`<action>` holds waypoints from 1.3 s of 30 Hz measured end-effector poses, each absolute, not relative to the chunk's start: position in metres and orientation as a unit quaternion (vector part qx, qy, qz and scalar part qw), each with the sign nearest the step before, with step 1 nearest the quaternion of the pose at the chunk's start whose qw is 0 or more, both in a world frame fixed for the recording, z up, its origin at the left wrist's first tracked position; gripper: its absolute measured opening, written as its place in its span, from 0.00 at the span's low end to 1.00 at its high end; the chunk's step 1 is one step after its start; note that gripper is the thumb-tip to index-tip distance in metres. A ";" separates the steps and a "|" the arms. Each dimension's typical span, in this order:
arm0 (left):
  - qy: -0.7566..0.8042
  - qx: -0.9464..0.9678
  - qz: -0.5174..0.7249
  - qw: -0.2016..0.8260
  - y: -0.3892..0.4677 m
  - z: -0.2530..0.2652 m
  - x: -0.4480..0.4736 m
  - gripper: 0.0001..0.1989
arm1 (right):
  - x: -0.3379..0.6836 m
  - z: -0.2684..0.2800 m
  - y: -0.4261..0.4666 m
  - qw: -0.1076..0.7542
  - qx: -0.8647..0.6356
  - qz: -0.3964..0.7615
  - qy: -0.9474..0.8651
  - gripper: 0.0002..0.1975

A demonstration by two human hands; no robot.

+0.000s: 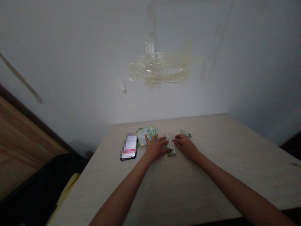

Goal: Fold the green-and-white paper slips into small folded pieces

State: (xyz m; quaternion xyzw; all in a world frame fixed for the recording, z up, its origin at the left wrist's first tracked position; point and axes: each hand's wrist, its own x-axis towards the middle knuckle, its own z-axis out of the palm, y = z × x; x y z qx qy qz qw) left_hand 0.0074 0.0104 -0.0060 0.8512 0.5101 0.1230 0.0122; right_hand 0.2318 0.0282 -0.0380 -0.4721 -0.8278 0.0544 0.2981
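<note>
On the table lies a small, narrow printed pack [169, 140] with white, orange and dark patches. Whether it is a box or a stack of cards I cannot tell. My left hand [155, 149] is palm down with its fingers spread; the index finger and thumb press on the pack's left side, while the outer fingers reach over some green-and-white printed cards [142, 138]. From the right, my right hand [188, 147] has its fingers bent together, with fingertips against the pack's right edge. Just beyond that hand rests a small crumpled green-and-white piece [186, 133], possibly a wrapper.
A phone [129, 145] with a blurred screen lies left of the cards. The pale wooden table [211, 131] meets a wall [94, 69] patched with clear tape [160, 67]. Dark and yellow cloth [68, 185] sits beyond the table's left edge, beside a wooden panel [21, 135].
</note>
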 end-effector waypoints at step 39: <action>0.530 0.842 0.094 0.020 0.002 -0.001 0.006 0.21 | 0.224 -0.041 0.039 0.255 -0.516 -0.046 -0.817 0.15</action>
